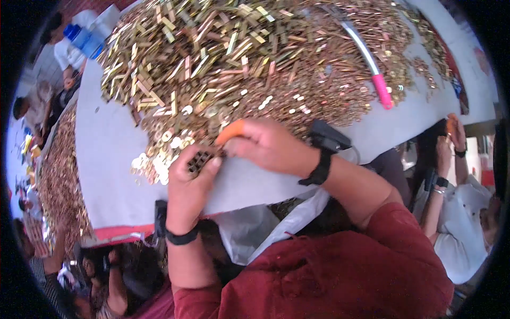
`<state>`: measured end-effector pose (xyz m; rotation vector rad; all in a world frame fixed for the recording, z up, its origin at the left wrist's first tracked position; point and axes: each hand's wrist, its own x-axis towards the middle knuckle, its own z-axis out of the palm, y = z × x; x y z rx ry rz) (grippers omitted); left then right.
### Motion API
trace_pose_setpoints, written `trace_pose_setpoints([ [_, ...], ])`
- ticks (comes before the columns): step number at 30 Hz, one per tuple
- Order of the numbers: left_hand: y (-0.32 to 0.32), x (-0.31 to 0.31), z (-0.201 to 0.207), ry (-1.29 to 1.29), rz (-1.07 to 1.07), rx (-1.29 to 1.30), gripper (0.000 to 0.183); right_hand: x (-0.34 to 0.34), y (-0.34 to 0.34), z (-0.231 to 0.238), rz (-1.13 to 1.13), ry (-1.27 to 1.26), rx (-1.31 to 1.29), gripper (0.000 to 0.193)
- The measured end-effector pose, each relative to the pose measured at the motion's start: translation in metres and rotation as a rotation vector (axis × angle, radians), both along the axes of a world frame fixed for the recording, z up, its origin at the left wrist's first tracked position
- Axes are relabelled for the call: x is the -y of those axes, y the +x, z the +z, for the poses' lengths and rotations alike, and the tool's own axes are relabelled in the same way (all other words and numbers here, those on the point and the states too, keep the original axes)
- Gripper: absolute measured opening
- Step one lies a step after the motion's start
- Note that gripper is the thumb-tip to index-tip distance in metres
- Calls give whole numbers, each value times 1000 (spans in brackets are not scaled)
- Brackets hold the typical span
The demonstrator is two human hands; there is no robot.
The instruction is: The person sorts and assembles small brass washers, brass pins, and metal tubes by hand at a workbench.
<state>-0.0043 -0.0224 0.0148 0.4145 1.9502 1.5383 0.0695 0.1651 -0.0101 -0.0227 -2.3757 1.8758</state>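
My left hand is closed around a bundle of small brass-coloured metal pieces, their dark, hollow-looking ends facing up. My right hand meets it from the right, with an orange finger cover on one finger. Its fingertips are pressed together beside the bundle; whatever is between them is too small and partly hidden to make out. Just beyond both hands spreads a big heap of brass-coloured metal strips and small parts. Round flat washers lie loose to the left of my left hand.
The heap covers much of the pale table. A curved metal tool with a pink handle lies on its right side. A blue jug stands far left. Co-workers sit along both sides, one person's hands near the right edge.
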Motion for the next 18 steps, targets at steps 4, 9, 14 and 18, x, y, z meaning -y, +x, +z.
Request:
trace_pose_setpoints([
  [4,-3,3,-3,2,-171,-174,11,-7,6,9,-47,179,-116,17],
  [9,-6,10,0,35,-461,-293,13,-61,18,40,-458,697,-196,16],
  [14,-4,2,-2,20,-420,-280,14,-135,49,26,-795,1095,116,21],
  [18,0,-2,-2,2,-367,-317,11,-135,34,6,-800,1173,91,32],
])
